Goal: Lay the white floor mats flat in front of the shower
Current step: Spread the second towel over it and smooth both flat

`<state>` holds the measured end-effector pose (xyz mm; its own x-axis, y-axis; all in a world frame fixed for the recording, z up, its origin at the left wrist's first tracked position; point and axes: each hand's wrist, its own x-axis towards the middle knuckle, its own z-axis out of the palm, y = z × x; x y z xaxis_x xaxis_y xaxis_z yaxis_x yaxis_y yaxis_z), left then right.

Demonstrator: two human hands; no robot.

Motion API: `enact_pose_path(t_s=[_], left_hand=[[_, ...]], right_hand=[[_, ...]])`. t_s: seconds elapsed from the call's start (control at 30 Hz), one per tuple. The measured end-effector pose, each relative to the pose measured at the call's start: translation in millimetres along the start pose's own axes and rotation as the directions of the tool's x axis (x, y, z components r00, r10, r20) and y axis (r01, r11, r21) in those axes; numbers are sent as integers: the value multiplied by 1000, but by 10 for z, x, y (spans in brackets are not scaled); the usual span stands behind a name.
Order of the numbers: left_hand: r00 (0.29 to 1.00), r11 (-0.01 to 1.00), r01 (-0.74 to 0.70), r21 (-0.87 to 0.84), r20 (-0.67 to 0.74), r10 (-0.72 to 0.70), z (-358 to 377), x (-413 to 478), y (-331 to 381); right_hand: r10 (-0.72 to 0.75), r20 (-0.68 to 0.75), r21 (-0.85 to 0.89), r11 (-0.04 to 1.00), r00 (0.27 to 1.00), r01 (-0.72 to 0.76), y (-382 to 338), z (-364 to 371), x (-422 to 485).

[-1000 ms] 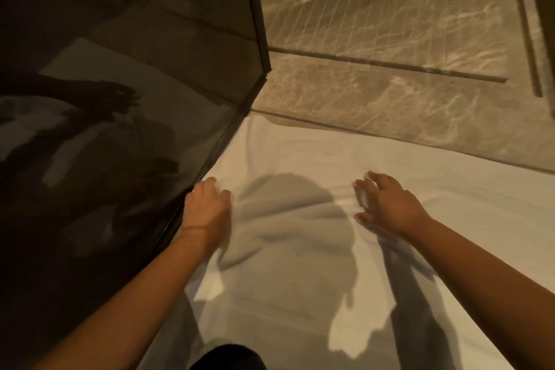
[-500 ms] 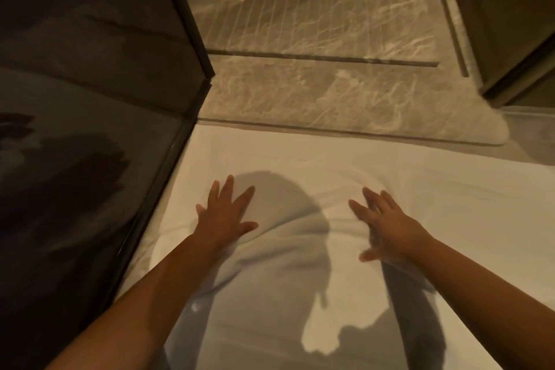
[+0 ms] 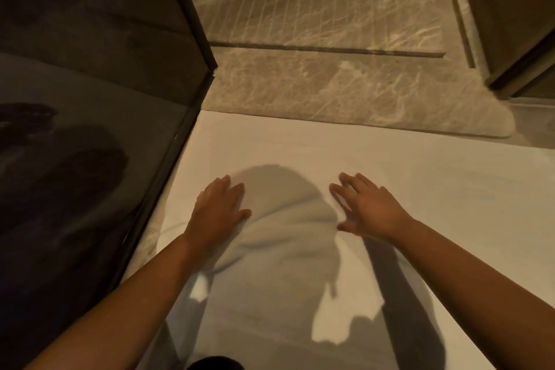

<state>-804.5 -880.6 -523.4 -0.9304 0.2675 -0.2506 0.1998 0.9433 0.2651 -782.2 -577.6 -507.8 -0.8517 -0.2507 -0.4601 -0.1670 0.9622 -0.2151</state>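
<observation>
1. Marble floor [image 3: 345, 93] lies beyond both hands, dark glass [image 3: 75, 159] beside the left one.
2. White mat [image 3: 300, 144] spreads under both hands.
3. Left hand [image 3: 219, 213] and right hand [image 3: 369, 207] press flat, fingers straight, a raised fold between them.

A bathroom, probably in a hotel or home: a dark glass shower panel [image 3: 90, 159] in a black frame, veined marble floor [image 3: 330, 84], and a white floor mat [image 3: 390, 165] spread before it.
</observation>
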Motion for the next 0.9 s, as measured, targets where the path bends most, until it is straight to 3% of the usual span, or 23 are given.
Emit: enact_pose_path(t_s=[0.1,0.17,0.3,0.43,0.53,0.8,0.9], left_hand=[[994,991,-63,116,-77,72,18,-356,112],[999,988,11,154,-46,-4,50,-544,144],[989,989,146,-16,3,-146,166,-844,161],[960,955,235,-179,-113,-257,-6,-1105,459],[892,887,339,-313,-193,-409,-88,-1349,656],[858,881,432,-193,-214,-467,-100,-2230,614],[828,842,481,-246,-190,-528,10,-2217,502]], right_hand=[[-90,-50,55,994,995,93,-285,101,-4],[-181,-98,95,977,979,190,-465,250,-57],[-332,-64,45,941,941,335,-820,328,-94],[-333,-29,55,941,942,334,-1159,45,62],[-332,-63,-34,943,941,330,-1405,-20,118],[-423,-21,-45,906,906,421,-1734,141,-37],[-440,5,14,898,898,440,-1779,172,-72]])
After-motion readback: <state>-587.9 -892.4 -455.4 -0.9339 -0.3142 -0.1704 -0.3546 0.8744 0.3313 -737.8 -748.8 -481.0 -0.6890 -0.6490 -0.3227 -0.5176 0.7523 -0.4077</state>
